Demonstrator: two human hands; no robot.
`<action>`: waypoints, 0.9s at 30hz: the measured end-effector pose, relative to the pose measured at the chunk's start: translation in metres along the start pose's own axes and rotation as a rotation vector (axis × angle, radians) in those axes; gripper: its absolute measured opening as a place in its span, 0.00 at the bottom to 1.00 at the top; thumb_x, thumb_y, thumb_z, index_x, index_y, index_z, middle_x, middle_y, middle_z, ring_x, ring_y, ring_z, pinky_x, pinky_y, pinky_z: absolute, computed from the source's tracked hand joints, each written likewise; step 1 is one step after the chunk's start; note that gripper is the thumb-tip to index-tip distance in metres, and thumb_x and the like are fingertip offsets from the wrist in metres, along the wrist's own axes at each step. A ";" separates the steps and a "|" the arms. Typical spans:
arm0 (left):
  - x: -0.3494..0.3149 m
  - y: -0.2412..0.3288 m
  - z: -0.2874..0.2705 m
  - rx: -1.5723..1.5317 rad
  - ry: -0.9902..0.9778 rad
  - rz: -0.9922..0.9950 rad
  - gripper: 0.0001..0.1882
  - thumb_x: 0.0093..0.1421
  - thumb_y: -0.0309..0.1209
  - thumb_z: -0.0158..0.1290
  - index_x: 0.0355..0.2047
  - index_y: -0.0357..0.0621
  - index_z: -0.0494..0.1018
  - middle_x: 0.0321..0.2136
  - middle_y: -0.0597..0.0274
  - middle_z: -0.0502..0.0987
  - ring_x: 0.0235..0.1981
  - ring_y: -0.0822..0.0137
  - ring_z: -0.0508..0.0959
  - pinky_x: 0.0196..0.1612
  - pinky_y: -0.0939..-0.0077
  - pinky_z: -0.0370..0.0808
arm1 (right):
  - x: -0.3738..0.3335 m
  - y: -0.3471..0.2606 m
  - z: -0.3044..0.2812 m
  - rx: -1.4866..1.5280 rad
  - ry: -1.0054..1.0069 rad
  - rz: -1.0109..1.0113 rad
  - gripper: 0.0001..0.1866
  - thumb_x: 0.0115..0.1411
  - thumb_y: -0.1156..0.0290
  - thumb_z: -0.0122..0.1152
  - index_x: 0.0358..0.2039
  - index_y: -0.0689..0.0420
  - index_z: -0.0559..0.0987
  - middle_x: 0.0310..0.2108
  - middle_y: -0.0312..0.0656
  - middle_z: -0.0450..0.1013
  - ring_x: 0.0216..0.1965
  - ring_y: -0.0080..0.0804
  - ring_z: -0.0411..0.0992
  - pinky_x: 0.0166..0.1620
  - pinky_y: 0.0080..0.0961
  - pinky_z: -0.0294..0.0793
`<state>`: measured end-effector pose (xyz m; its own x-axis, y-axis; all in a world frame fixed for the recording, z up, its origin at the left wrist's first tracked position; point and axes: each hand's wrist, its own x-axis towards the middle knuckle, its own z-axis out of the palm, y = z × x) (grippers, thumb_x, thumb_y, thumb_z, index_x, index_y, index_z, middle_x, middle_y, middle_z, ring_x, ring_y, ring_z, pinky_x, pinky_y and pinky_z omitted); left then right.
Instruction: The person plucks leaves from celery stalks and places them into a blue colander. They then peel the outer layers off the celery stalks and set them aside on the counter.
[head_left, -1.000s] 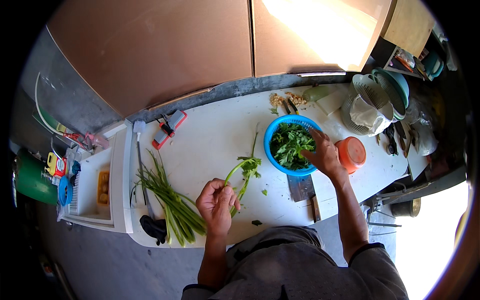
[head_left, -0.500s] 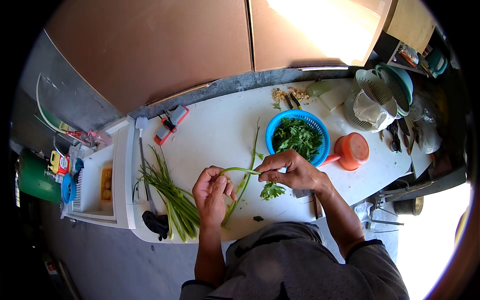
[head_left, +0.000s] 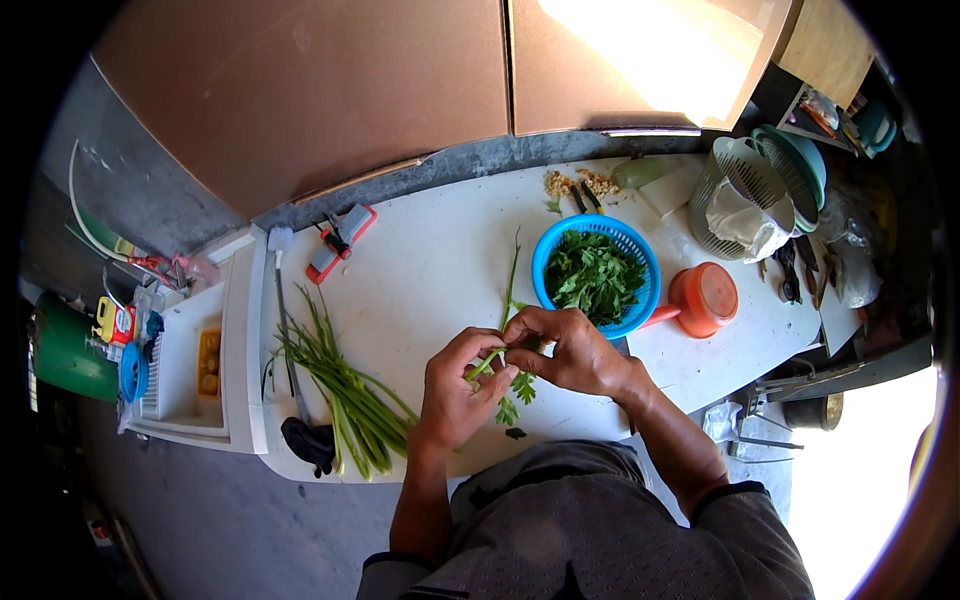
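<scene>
My left hand [head_left: 458, 388] and my right hand [head_left: 560, 348] meet over the white counter [head_left: 430, 265], both pinching one leafy green herb sprig [head_left: 512, 385]. Its stem runs between the fingers and its leaves hang below them. Just beyond my right hand stands a blue basket [head_left: 597, 273] filled with picked green leaves. A single long stem [head_left: 513, 270] lies on the counter left of the basket. A pile of stripped green stalks [head_left: 340, 385] lies to the left of my left hand.
An orange scoop [head_left: 702, 298] sits right of the basket. A knife [head_left: 290, 340] with a black handle lies by the stalks. A red and grey tool [head_left: 340, 243], ginger pieces [head_left: 580, 184] and stacked strainers [head_left: 760, 180] stand farther back. A green cylinder [head_left: 62, 350] stands far left.
My right hand left the blue basket and came back to the left hand. Both hands now hold the sprig closer together, low over the counter's near edge.
</scene>
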<state>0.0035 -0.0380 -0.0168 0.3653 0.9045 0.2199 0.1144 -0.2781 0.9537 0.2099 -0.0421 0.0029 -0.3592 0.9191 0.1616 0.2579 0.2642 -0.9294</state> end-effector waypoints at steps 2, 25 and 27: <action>-0.004 0.000 0.000 -0.003 0.001 -0.052 0.11 0.61 0.22 0.64 0.43 0.35 0.77 0.35 0.61 0.80 0.35 0.73 0.78 0.38 0.78 0.78 | -0.004 0.003 0.005 -0.004 0.014 -0.020 0.12 0.61 0.77 0.70 0.44 0.63 0.79 0.35 0.45 0.82 0.39 0.32 0.82 0.40 0.31 0.81; -0.016 -0.003 0.012 -0.339 0.433 0.074 0.06 0.68 0.23 0.57 0.33 0.33 0.75 0.25 0.58 0.77 0.19 0.72 0.74 0.21 0.78 0.73 | 0.003 0.046 0.019 0.134 0.323 0.269 0.08 0.64 0.76 0.56 0.32 0.67 0.81 0.22 0.37 0.73 0.26 0.19 0.66 0.29 0.25 0.69; -0.013 -0.005 0.006 -0.408 0.444 0.060 0.06 0.67 0.24 0.57 0.33 0.33 0.75 0.25 0.57 0.78 0.19 0.72 0.74 0.21 0.78 0.73 | -0.006 0.047 0.010 0.171 0.242 0.246 0.10 0.68 0.72 0.56 0.37 0.65 0.81 0.27 0.35 0.75 0.27 0.16 0.68 0.31 0.20 0.68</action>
<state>0.0036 -0.0501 -0.0254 -0.0701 0.9640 0.2566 -0.2903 -0.2658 0.9193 0.2150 -0.0378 -0.0451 -0.0779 0.9968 -0.0189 0.1492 -0.0071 -0.9888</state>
